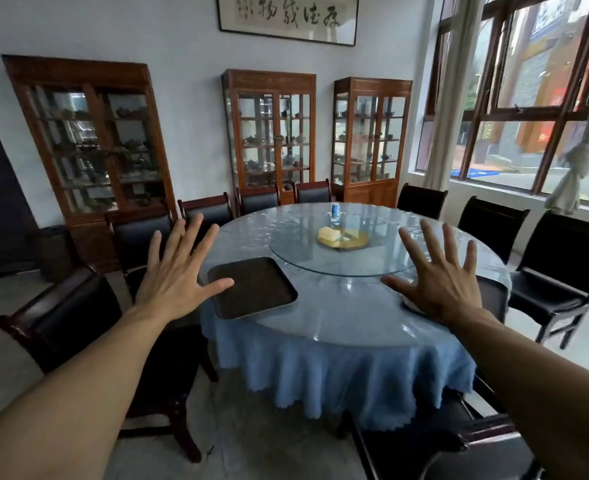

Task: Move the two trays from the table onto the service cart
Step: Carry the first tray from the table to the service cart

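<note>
Spreading wide, fingers of both hands grasp nothing

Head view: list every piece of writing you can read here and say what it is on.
Framed calligraphy scroll on the wall: large brush characters, reading roughly "厚德载物"; the cursive hand makes this uncertain.
Small columns at the scroll's left end: too small to read.
Blue can on the table: label blurred, unreadable.
Signs outside the window: blurred, unreadable.
Dark tray: no text.
</note>
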Demonstrator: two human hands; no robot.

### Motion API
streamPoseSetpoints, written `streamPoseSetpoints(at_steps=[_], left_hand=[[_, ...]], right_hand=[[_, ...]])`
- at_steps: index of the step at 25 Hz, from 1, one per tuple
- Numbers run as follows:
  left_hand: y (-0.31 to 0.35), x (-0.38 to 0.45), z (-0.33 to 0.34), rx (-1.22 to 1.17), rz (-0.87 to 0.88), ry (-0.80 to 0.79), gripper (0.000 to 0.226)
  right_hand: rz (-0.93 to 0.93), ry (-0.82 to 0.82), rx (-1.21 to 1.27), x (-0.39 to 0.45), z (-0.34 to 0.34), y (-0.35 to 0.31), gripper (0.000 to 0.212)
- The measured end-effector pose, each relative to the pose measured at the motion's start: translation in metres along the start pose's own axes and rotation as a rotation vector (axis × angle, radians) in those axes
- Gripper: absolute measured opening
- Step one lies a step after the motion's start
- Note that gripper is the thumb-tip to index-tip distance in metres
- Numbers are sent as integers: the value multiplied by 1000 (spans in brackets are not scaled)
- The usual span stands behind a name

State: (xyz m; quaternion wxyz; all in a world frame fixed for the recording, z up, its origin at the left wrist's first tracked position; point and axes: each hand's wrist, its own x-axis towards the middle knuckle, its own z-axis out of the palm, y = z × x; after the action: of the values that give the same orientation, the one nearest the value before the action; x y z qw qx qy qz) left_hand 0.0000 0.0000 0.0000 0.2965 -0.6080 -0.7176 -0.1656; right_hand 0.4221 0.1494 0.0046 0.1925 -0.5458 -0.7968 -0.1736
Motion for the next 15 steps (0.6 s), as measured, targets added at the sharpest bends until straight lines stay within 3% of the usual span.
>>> streamPoseSetpoints(at_steps=[4, 15], left_hand=[[-33, 4, 36, 69, -29, -51, 101], [-126, 49, 153, -53, -71, -185, 101]], right_hand=[[-46, -10, -22, 32, 35, -38, 94], [-37, -162, 6, 123, 124, -145, 96]])
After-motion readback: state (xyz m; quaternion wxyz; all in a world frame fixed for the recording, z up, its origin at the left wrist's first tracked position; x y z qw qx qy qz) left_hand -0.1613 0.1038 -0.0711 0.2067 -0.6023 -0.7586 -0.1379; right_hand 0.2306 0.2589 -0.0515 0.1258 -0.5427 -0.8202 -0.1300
